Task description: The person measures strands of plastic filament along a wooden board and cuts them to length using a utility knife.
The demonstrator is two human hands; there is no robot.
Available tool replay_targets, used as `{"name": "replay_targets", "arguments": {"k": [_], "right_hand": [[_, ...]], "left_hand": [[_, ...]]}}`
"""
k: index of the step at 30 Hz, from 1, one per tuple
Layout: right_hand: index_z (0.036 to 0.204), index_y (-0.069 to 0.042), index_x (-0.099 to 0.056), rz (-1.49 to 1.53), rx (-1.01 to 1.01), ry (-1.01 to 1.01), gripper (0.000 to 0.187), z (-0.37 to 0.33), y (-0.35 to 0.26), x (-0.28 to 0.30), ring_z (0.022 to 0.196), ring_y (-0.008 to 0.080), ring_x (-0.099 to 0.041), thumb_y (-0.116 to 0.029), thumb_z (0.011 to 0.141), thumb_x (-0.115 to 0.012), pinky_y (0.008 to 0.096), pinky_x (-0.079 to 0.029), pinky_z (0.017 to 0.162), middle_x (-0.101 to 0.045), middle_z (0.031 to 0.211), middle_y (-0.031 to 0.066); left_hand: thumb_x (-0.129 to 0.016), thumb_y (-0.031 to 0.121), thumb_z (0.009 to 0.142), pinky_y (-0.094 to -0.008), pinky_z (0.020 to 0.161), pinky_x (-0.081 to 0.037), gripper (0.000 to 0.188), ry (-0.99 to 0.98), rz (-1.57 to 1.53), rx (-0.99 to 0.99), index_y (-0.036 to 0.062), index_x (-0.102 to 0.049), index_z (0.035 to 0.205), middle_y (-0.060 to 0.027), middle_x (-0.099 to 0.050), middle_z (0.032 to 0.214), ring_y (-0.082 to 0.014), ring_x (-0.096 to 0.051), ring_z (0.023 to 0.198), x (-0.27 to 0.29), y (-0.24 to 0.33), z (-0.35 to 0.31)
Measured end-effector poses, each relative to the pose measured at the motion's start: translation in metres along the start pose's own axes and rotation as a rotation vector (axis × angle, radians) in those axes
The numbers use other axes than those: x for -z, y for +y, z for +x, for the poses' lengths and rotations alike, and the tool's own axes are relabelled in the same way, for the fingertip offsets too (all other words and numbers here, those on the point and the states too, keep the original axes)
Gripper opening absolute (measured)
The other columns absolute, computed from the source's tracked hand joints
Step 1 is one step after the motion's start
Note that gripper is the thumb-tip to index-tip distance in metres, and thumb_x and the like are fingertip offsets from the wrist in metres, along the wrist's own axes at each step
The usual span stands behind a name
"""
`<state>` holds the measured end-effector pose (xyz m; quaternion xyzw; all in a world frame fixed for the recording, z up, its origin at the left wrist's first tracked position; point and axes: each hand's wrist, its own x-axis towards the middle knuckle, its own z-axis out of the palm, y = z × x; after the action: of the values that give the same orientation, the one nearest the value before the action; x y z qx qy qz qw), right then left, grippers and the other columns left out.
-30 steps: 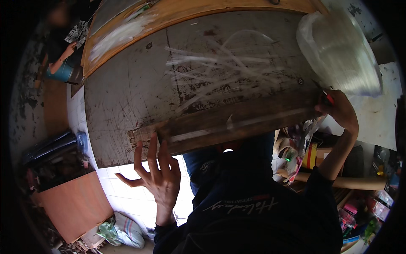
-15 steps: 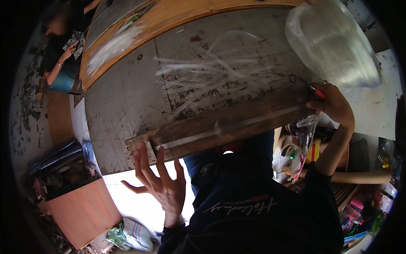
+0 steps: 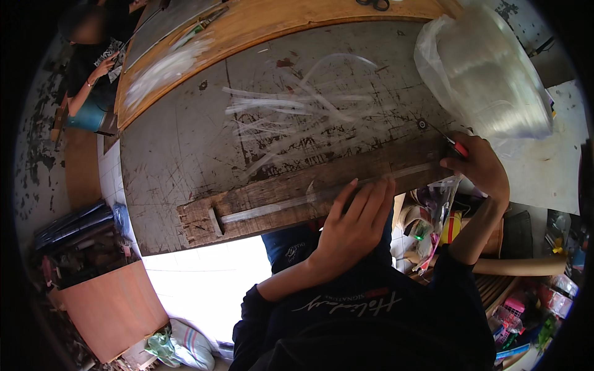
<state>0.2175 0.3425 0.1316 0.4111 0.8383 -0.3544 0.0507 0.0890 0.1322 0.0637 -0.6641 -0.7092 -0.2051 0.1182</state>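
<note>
Worn wooden plank (image 3: 272, 191), dark brown and matt, its grain rough and its end ragged. The narrow strip (image 3: 266, 209) lying along it looks like clear ribbed plastic with a slight shine. The grey tabletop (image 3: 167, 154) is dull, scored and flaked, beside a smoother varnished wood border (image 3: 278, 28). Loose strips (image 3: 269, 103) are translucent, glossy plastic, as is the wrapped bundle (image 3: 489, 80). The slim tool (image 3: 459, 148) pairs a smooth red plastic-looking handle with a thin metal shaft. The shirt (image 3: 359, 334) is soft, matt dark cloth; the reddish panel (image 3: 111, 309), smooth wood.
</note>
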Motion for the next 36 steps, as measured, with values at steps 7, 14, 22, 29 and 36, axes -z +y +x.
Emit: {"name": "replay_targets", "arguments": {"k": [7, 14, 22, 29, 36], "right_hand": [[0.113, -0.002, -0.043, -0.064, 0.245, 0.583, 0.039, -0.041, 0.013, -0.010, 0.073, 0.0264, -0.062, -0.009, 0.080, -0.063, 0.0353, -0.047, 0.061, -0.059, 0.083, 0.0156], [0.103, 0.000, -0.036, -0.001, -0.012, 0.107, 0.030, -0.075, -0.040, -0.104, 0.065, 0.0410, -0.060, -0.013, 0.085, -0.056, 0.0466, -0.048, 0.051, -0.060, 0.078, 0.0227], [0.106, 0.002, -0.036, 0.044, -0.083, 0.083, 0.031, -0.079, -0.056, -0.108, 0.067, 0.0427, -0.058, -0.009, 0.084, -0.055, 0.0473, -0.043, 0.053, -0.059, 0.075, 0.0216], [0.105, 0.003, -0.036, 0.007, -0.063, 0.071, 0.031, -0.079, -0.055, -0.110, 0.064, 0.0437, -0.058, -0.007, 0.084, -0.055, 0.0474, -0.044, 0.050, -0.057, 0.073, 0.0246], [0.094, 0.001, -0.034, -0.077, -0.065, 0.086, 0.028, -0.075, -0.063, -0.112, 0.056, 0.0432, -0.058, -0.018, 0.086, -0.052, 0.0498, -0.045, 0.047, -0.057, 0.059, 0.0248]], "left_hand": [[-0.055, 0.014, 0.076, -0.0409, 0.096, -0.034, 0.036, 0.029, 0.020, 0.032, 0.0071, -0.061, 0.111, -0.0006, -0.056, 0.107, -0.0104, -0.054, 0.091, 0.001, 0.003, 0.008], [-0.056, 0.014, 0.076, -0.0428, 0.095, -0.034, 0.035, -0.003, 0.007, 0.062, 0.0077, -0.062, 0.109, -0.0002, -0.055, 0.107, -0.0105, -0.054, 0.091, -0.003, -0.001, 0.002], [-0.057, 0.013, 0.075, -0.0416, 0.093, -0.034, 0.034, 0.049, -0.027, 0.073, 0.0085, -0.062, 0.109, 0.0005, -0.055, 0.107, -0.0118, -0.054, 0.096, -0.005, 0.000, 0.006], [-0.059, 0.014, 0.075, -0.0420, 0.093, -0.033, 0.031, 0.078, -0.032, 0.092, 0.0100, -0.063, 0.106, 0.0019, -0.056, 0.105, -0.0105, -0.054, 0.094, -0.008, 0.001, 0.004], [-0.060, 0.015, 0.075, -0.0421, 0.092, -0.032, 0.030, 0.056, -0.028, 0.094, 0.0110, -0.063, 0.105, 0.0022, -0.055, 0.105, -0.0104, -0.054, 0.094, -0.005, -0.001, 0.004]]}}
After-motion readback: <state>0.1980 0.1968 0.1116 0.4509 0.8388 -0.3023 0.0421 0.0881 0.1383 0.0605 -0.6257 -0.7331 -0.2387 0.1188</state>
